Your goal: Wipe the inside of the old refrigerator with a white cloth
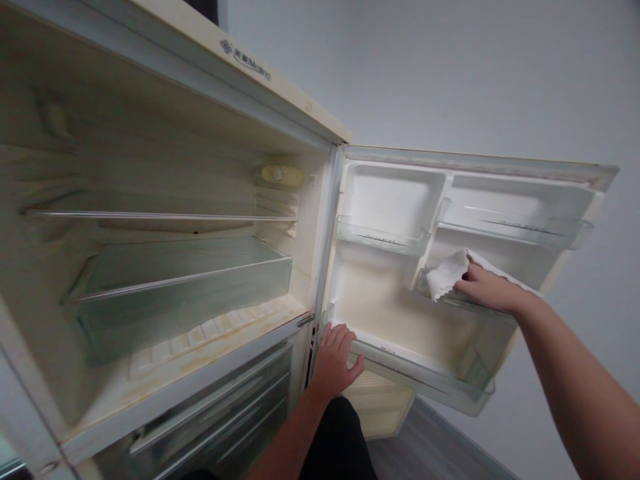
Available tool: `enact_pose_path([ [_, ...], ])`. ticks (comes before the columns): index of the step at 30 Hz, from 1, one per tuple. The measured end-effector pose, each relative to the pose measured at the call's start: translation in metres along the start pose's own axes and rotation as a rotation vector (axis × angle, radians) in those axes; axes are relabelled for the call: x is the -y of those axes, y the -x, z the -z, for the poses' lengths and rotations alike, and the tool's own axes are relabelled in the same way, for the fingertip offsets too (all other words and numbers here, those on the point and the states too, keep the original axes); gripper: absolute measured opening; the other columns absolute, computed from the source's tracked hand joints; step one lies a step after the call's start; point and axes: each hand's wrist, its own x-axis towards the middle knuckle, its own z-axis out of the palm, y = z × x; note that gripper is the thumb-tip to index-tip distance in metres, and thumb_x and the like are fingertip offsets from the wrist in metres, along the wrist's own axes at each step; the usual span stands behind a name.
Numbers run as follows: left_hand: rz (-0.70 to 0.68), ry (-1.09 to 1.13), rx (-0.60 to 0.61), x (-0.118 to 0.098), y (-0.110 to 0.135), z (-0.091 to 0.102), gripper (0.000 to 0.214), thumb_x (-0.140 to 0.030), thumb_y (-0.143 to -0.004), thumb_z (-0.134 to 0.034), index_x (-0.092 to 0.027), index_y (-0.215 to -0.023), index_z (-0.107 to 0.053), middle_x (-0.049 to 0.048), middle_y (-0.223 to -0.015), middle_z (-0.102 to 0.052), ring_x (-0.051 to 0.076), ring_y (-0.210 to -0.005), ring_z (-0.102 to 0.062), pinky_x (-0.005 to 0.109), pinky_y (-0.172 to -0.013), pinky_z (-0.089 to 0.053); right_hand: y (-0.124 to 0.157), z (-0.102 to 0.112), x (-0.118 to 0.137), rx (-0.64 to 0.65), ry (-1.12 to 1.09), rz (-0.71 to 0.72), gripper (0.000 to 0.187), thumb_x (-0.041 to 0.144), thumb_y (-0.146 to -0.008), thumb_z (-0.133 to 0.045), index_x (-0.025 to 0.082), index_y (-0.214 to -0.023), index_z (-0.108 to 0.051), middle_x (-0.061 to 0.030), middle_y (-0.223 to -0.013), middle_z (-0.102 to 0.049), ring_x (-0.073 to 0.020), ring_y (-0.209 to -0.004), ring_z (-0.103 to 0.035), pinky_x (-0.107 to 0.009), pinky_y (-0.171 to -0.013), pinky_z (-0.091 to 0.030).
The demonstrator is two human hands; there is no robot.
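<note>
An old, yellowed fridge stands open with its door swung out to the right. My right hand holds a white cloth pressed into a small clear shelf in the middle of the door. My left hand rests flat, fingers together, on the inner end of the door's bottom shelf, beside the fridge frame. Nothing is in that hand.
The fridge compartment has a glass shelf, a clear drawer and a stained floor. Two upper door bins are empty. Below is a lower compartment with drawers. A grey wall and wood floor lie to the right.
</note>
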Motion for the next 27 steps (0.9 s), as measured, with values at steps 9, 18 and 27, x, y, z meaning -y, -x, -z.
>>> enact_pose_path([
  [9, 0.006, 0.011, 0.006, 0.0001, 0.0002, -0.0011, 0.033, -0.03, -0.078, -0.062, -0.021, -0.109, -0.056, 0.0086, -0.109, -0.065, 0.027, -0.118, -0.057, 0.053, -0.117, -0.032, -0.001, -0.0002, -0.0031, 0.017, -0.046, 0.026, 0.033, 0.036, -0.074, -0.052, 0.018, -0.1, -0.06, -0.0103, -0.103, -0.072, -0.0294, -0.104, -0.065, -0.039, -0.093, -0.053],
  [18, -0.003, 0.003, 0.0, 0.0011, 0.0009, -0.002, 0.033, -0.03, -0.079, -0.061, -0.021, -0.11, -0.056, 0.0089, -0.109, -0.066, 0.028, -0.117, -0.058, 0.054, -0.116, -0.033, -0.0003, 0.0016, 0.0027, 0.028, -0.046, 0.019, 0.035, 0.037, -0.073, -0.052, 0.017, -0.101, -0.06, -0.0115, -0.104, -0.071, -0.0311, -0.104, -0.065, -0.041, -0.095, -0.052],
  [27, 0.003, 0.012, 0.007, 0.001, 0.0014, -0.0017, 0.033, -0.031, -0.08, -0.061, -0.02, -0.11, -0.056, 0.009, -0.11, -0.066, 0.028, -0.118, -0.058, 0.054, -0.117, -0.031, -0.002, -0.0004, -0.0032, 0.024, -0.04, 0.051, 0.032, 0.035, -0.076, -0.051, 0.018, -0.101, -0.059, -0.0099, -0.102, -0.071, -0.0294, -0.105, -0.065, -0.041, -0.098, -0.05],
])
